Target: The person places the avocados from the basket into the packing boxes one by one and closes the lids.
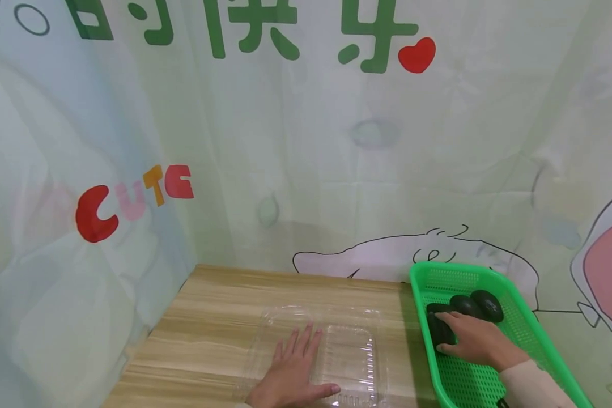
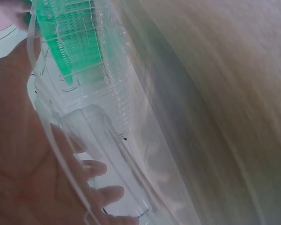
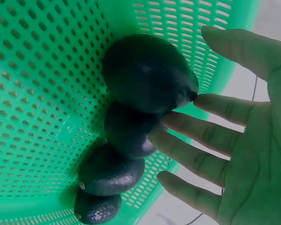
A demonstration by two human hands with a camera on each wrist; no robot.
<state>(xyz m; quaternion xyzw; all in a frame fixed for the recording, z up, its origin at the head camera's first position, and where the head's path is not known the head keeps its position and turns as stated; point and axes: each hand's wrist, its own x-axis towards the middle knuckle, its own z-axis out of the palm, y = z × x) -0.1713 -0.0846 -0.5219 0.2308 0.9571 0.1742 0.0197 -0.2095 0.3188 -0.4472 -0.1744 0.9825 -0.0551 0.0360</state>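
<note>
On the table lies a clear plastic clamshell container (image 1: 349, 354), and my left hand (image 1: 293, 374) rests on it with fingers spread. From the left wrist, the container's transparent wall (image 2: 86, 136) shows beside the palm and fingers. My right hand (image 1: 474, 339) reaches into a green basket (image 1: 543, 345) holding several dark avocados (image 1: 464, 306). In the right wrist view its fingers are extended, the fingertips at the side of the largest-looking avocado (image 3: 147, 72) and the one below. The thumb stands apart from them.
The wooden table (image 1: 204, 323) meets a printed cloth backdrop (image 1: 285, 141) at its back and left edges. The basket's raised rim (image 1: 423, 345) stands to the right of the container.
</note>
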